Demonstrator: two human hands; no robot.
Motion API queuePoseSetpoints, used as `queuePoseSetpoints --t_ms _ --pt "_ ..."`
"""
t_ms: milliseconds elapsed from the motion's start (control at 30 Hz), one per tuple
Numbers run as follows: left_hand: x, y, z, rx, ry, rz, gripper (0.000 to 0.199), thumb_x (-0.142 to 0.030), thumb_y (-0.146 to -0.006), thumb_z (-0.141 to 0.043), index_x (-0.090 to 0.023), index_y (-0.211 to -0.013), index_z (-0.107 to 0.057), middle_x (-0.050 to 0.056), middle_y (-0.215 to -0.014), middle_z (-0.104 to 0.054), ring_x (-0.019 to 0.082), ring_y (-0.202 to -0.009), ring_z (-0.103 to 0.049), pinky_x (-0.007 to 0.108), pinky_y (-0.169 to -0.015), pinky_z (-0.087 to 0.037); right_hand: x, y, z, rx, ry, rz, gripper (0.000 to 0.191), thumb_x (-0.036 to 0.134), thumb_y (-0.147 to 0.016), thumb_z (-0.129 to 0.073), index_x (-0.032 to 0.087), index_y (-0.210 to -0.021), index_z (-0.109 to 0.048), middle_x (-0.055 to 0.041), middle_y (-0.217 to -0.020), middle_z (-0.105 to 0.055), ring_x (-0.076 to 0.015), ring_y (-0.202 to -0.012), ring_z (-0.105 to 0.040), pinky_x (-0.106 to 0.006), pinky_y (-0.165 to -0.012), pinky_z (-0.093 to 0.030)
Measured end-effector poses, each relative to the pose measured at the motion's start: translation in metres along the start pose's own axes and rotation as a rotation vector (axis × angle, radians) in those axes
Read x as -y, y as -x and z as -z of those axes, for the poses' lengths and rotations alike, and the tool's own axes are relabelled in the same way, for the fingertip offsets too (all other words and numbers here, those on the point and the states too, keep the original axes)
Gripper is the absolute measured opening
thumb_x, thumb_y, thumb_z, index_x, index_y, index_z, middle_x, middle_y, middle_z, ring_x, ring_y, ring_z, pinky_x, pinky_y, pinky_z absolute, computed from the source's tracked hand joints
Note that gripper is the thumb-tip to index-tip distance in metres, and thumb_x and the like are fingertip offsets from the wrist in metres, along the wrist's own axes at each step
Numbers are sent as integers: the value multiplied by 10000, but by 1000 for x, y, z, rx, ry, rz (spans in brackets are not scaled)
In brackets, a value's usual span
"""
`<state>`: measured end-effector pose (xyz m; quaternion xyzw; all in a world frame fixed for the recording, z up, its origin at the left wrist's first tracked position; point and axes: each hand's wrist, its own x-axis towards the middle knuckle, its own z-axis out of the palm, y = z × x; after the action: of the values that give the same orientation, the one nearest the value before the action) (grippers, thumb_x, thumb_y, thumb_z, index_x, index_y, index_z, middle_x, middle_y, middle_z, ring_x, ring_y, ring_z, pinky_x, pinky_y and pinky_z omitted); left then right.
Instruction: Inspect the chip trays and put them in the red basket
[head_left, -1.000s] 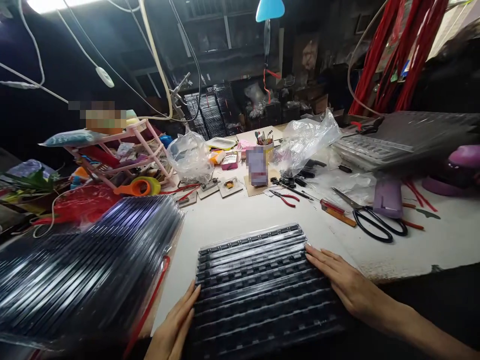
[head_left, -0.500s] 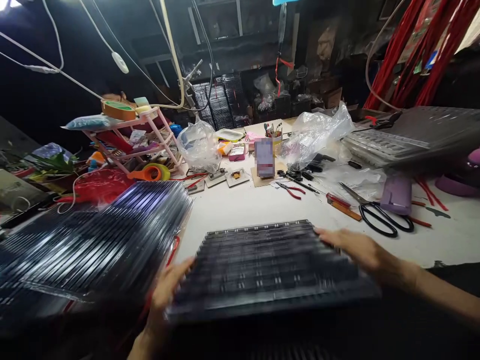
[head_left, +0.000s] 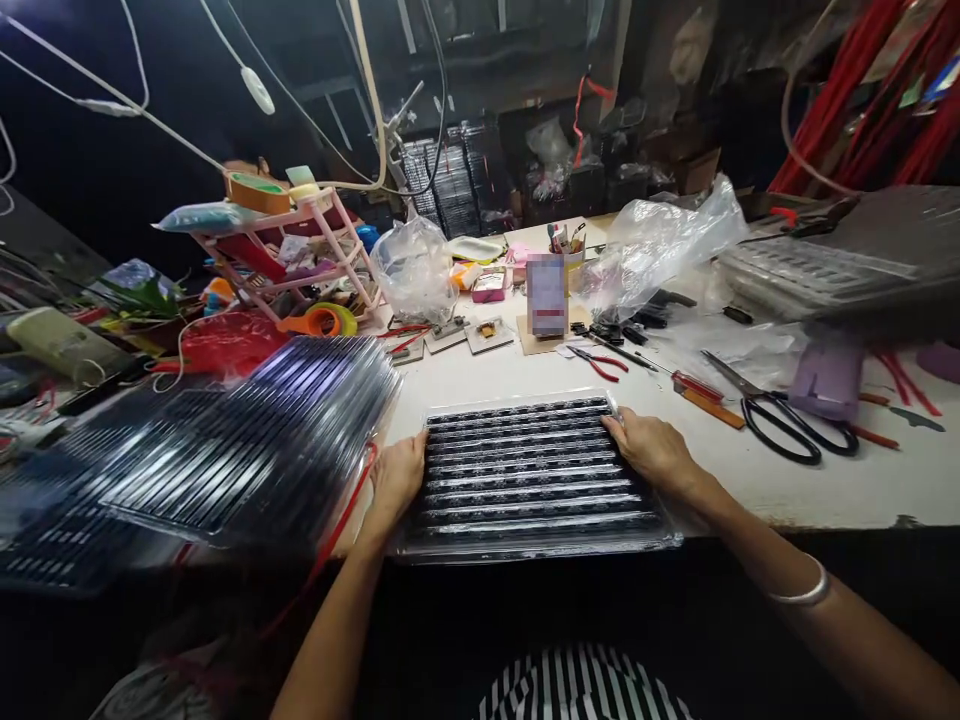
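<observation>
A black ribbed plastic tray [head_left: 532, 470] with a clear rim lies at the front edge of the white table, roughly level. It may be more than one tray stacked; I cannot tell. My left hand [head_left: 401, 470] grips its left side, fingers partly hidden by the edge. On the opposite side my right hand [head_left: 651, 445] holds the upper right corner, thumb on top. Just left of my left hand stands a leaning stack of similar black trays [head_left: 300, 430], with a red strap [head_left: 349, 515] hanging beside it.
Large scissors [head_left: 780, 415], a screwdriver [head_left: 697, 388] and red-handled pliers [head_left: 600, 362] lie to the right. Behind them is crumpled clear plastic [head_left: 660, 240]. A pink rack [head_left: 337, 240] stands at the back left. Grey trays [head_left: 825, 270] jut in from the right.
The tray has come down and away from me onto the table edge, from a blurred, tilted position nearer my body. Both hands still grip its sides. The view has shifted slightly.
</observation>
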<state>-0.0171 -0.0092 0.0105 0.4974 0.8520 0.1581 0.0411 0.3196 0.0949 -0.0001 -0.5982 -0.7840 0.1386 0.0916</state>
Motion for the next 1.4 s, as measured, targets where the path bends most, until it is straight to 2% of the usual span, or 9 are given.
queuePoseSetpoints --t_ms 133,233,433,567,733,933,1100,1200,1400 --pt "9 33 5 53 53 10 455 -450 -900 -362 -151 -1174 -568 9 -578 -583 216 -606 -598 288 -580 -388 -8 26 -10 -38 -10 -36 488 456 -940 -280 141 -1200 -546 -114 -798 -679 -296 -735 -644 -374 -625 -441" --pt "15 57 10 74 163 -25 499 -438 -910 -364 -186 -1332 -448 -29 -589 -571 190 -594 -592 281 -588 -411 -12 43 -15 -161 -153 30 524 462 -927 -311 129 -1293 -484 -101 -929 -663 -278 -844 -629 -383 -713 -475" --pt "21 54 -5 -72 432 -68 411 -389 -891 -442 -163 -1199 -592 91 -1051 -665 215 -957 -605 334 -861 -435 -4 36 -19 -256 -129 96 518 411 -928 -284 92 -1271 -505 -165 -1005 -610 -316 -911 -578 -470 -778 -483" --pt "28 47 -7 -53 481 -106 415 -387 -893 -450 -162 -1212 -590 65 -950 -641 182 -865 -593 305 -811 -447 -4 32 -20 -234 -297 93 519 423 -901 -367 101 -1288 -494 -176 -1255 -547 -346 -1154 -482 -567 -961 -390" --pt "29 54 3 68 446 -189 439 -358 -902 -434 -192 -1301 -511 5 -785 -505 152 -713 -521 286 -687 -443 -4 37 -16 -164 -824 -46 527 448 -859 -516 175 -1310 -496 -86 -1418 -439 -241 -1314 -376 -446 -1130 -245" --pt "25 61 3 85 459 -146 455 -406 -892 -451 -210 -1298 -512 26 -856 -515 178 -803 -530 339 -783 -450 13 42 8 -166 -1189 -185 502 390 -786 -659 288 -1265 -550 -50 -1315 -558 -232 -1218 -502 -387 -1076 -351" --pt "38 63 -1 24 927 130 511 -476 -914 -387 -180 -1321 -473 67 -1014 -625 170 -858 -576 348 -850 -457 14 33 21 64 -1463 -115 673 337 -822 -597 304 -1426 -302 -125 -1031 -701 -294 -1009 -643 -529 -957 -440" --pt "41 64 -1 15 1012 168 505 -478 -917 -385 -171 -1304 -492 74 -1030 -654 169 -862 -586 346 -870 -449 3 22 18 -92 -1574 -147 581 235 -863 -516 246 -1416 -339 -146 -1139 -659 -242 -1132 -575 -457 -1042 -379" --pt "32 68 0 29 805 56 427 -441 -896 -459 -207 -1239 -558 60 -1129 -609 183 -994 -574 345 -934 -435 -22 18 16 -310 -1566 -424 468 231 -894 -477 207 -1360 -454 -136 -1349 -511 -202 -1237 -479 -336 -1089 -341"
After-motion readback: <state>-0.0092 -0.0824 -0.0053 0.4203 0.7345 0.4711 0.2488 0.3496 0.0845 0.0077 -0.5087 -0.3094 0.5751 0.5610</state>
